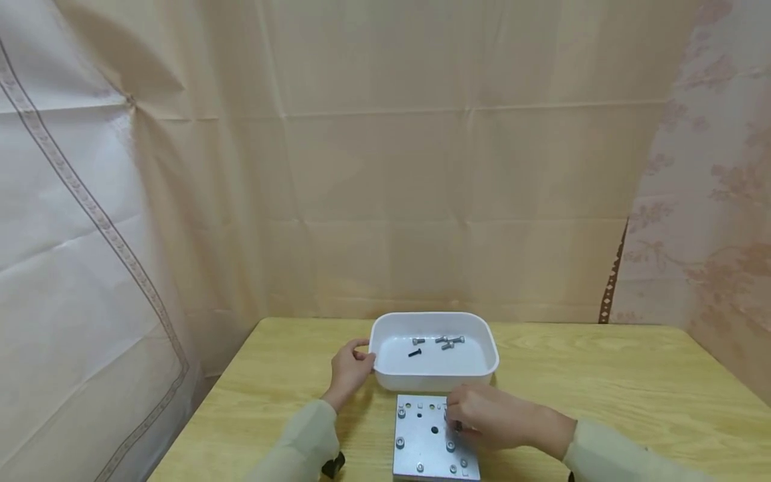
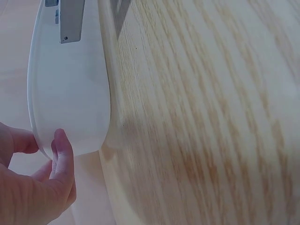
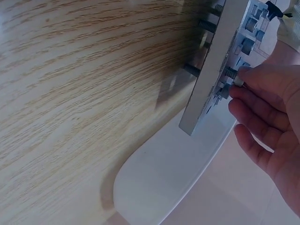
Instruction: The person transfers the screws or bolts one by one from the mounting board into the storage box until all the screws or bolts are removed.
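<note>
My left hand (image 1: 351, 368) grips the left end of a white plastic tub (image 1: 434, 383), with thumb and fingers on either side of its rim in the left wrist view. Between the thumb and fingertips of my right hand (image 3: 267, 101) is a bolt (image 3: 230, 72), its threaded end at the top face of a metal plate (image 1: 415, 458). Several socket-head bolts (image 1: 400, 442) stand in holes of this plate. Their threaded shanks (image 3: 192, 70) stick out underneath in the right wrist view. In the head view, my right hand covers the plate's upper right corner.
Inside the tub lie several silver bolts (image 1: 448, 345) and one black screw (image 1: 415, 353). The plate sits just in front of the tub on a wood-grain table (image 1: 578, 375). Beige cloth (image 1: 385, 167) hangs behind the table's far edge.
</note>
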Motion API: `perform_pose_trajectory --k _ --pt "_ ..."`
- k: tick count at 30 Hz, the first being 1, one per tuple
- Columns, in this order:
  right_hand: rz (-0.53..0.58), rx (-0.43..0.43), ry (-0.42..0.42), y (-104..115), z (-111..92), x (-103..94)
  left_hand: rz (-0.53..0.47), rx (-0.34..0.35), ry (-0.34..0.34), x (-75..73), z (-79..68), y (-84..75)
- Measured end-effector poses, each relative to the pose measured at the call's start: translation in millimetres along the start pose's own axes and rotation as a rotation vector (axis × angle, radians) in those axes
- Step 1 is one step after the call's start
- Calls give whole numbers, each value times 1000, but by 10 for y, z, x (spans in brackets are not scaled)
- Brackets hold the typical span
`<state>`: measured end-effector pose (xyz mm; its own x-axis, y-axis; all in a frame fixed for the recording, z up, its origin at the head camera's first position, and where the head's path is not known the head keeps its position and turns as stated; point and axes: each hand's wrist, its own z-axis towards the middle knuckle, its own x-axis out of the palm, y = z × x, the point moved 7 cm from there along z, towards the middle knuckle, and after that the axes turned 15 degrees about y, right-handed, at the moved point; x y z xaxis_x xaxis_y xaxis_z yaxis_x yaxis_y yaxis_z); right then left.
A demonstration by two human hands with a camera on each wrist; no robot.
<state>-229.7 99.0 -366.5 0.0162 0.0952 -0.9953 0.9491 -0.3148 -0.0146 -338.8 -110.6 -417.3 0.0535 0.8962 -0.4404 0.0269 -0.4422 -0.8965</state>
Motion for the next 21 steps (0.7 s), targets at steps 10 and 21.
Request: perform_pose_trajectory --k 10,21 --pt "65 44 44 -39 28 14 -13 16 8 0 10 11" --pt "31 45 34 -28 31 -93 4 31 -1 -9 8 12"
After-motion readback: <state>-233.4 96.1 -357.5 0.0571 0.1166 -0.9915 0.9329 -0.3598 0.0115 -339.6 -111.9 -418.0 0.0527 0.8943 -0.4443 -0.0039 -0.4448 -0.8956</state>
